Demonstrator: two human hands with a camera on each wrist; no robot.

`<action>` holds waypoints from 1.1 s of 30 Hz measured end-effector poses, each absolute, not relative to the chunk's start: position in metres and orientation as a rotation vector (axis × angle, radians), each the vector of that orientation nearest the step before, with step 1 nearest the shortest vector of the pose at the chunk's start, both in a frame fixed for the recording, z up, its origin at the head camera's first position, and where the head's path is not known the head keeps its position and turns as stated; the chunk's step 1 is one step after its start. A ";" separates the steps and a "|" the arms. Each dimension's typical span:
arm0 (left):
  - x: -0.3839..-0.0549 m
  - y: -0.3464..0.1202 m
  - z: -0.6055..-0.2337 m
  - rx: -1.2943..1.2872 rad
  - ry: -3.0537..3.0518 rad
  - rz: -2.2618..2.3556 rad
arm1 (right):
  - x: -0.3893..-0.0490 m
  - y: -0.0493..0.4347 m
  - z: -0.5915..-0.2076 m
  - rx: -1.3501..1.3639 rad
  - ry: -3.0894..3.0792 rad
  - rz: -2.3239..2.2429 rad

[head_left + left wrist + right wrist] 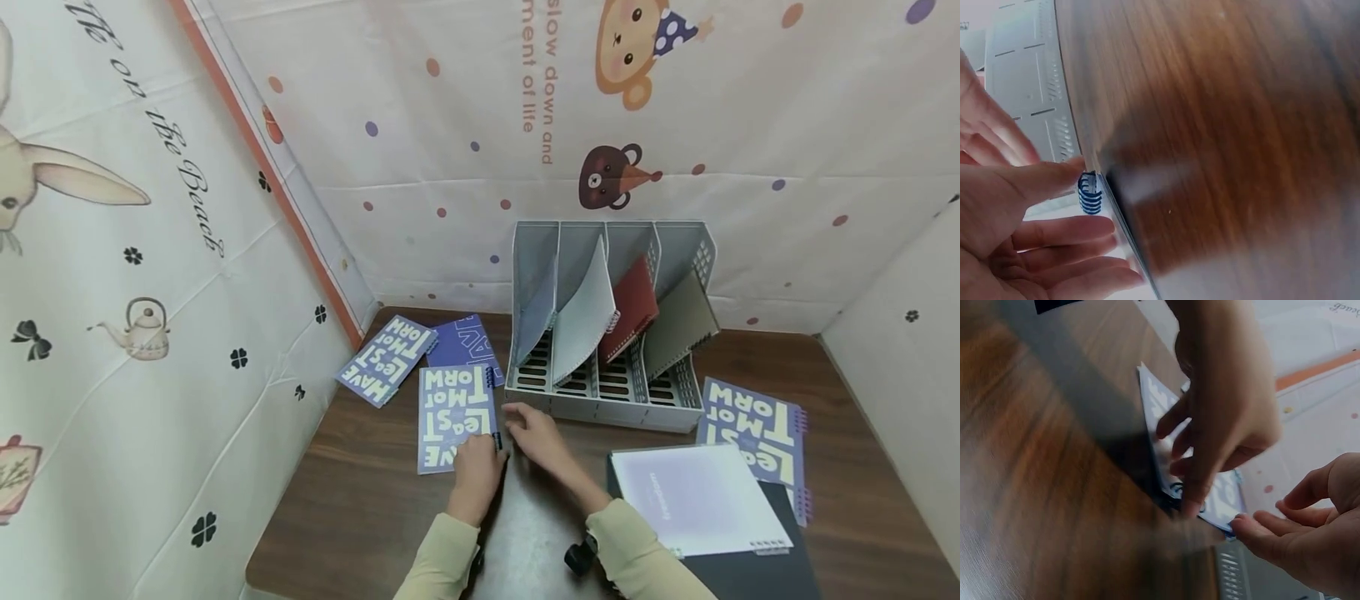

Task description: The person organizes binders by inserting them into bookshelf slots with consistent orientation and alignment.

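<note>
A blue spiral notebook [450,400] with large pale letters lies on the table, left of the file rack. My left hand [477,473] pinches its ringed right edge near the lower corner, thumb at the black rings [1090,197] and fingers over the cover. In the right wrist view, those fingers overlap the lettered cover [1155,397]. Just right of the notebook's upper corner, my right hand [542,442] has loosely extended fingers and holds nothing; its fingertips [1244,526] come close to the ringed edge.
The grey rack [600,408] holds a blue, a pale, a red [632,308] and an olive notebook [678,325]. Two more notebooks [386,358] lie at the back left. At right, a white-covered notebook [697,492] rests on a dark one, beside another lettered notebook [765,425].
</note>
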State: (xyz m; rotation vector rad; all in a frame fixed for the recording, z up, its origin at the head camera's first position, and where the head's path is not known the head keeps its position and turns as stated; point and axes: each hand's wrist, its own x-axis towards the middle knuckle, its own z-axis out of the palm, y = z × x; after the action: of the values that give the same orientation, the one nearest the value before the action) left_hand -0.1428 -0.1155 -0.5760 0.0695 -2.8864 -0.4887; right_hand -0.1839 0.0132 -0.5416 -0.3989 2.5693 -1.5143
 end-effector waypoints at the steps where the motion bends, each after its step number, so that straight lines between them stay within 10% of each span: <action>1: -0.142 -0.113 -0.576 0.061 -2.875 -0.486 | -0.183 0.012 -0.544 -0.388 2.548 -1.523; 33: -0.144 -0.093 -0.583 0.222 -2.869 -0.322 | -0.203 0.001 -0.570 0.220 1.736 -1.918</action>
State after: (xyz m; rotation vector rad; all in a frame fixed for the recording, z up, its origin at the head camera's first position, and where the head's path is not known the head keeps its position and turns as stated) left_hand -0.1441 -0.0927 -0.5825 0.2223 -2.8689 -0.3216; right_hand -0.2025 0.0010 -0.5704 0.2202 1.7363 -1.9180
